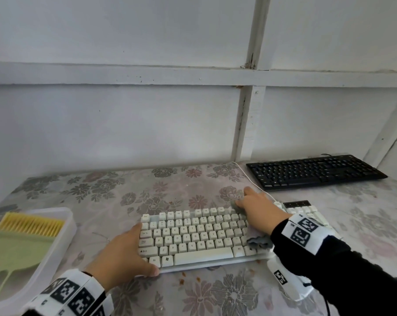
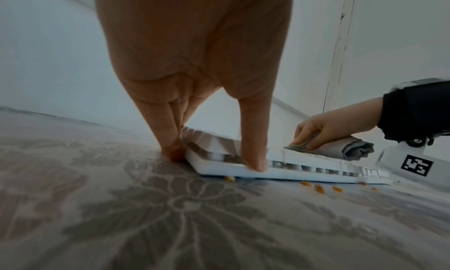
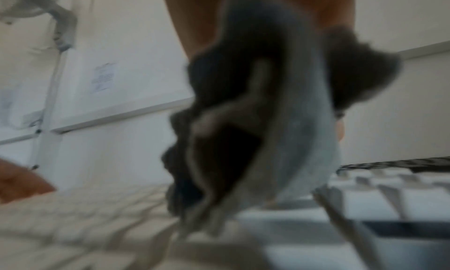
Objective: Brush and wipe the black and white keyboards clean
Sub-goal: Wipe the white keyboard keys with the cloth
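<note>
Wiping underway on white keyboard (image 1: 199,238) mid-worktop: right hand (image 1: 259,213) fingers press grey cloth (image 2: 340,149) on keys, left hand (image 1: 122,254) pinches its edge; crumbs remain, black keyboard (image 1: 316,171) w/ no hand on it.

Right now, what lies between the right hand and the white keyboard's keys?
A grey cloth: the right hand presses it onto the white keyboard. The left wrist view shows it best.
</note>
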